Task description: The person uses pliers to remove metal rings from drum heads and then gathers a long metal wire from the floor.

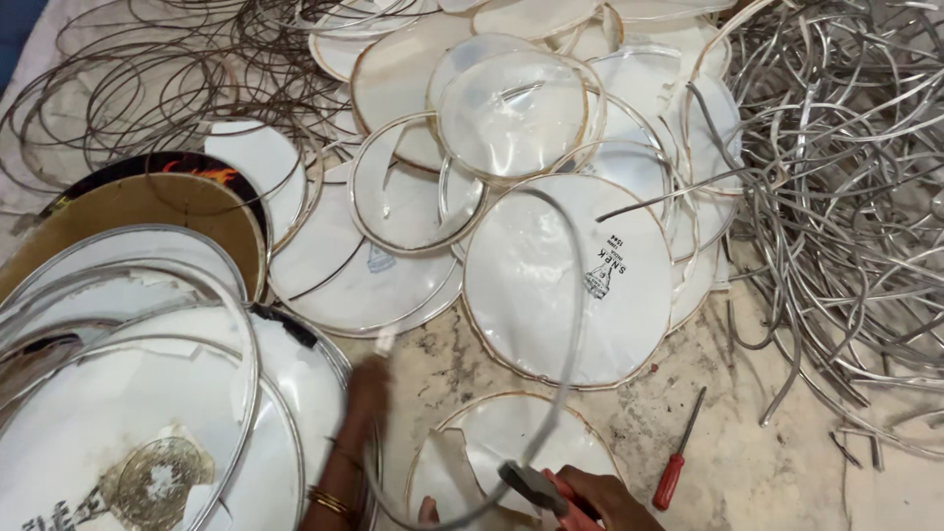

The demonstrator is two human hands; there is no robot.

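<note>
Right hand [605, 501] is clenched on red-handled pliers [536, 489], whose tip bites a thin metal hoop [570, 324] that arcs up and away over a round white drum skin [568, 280]. A torn skin [511, 447] lies directly under the hand. Red screwdriver [677, 462] is just right of it, on the floor. Left hand [366, 393] is blurred, wrist with bangles, resting on stacked rimmed skins [147, 393]; grip state can't be told. Tangled metal strips [846, 177] sit far right.
</note>
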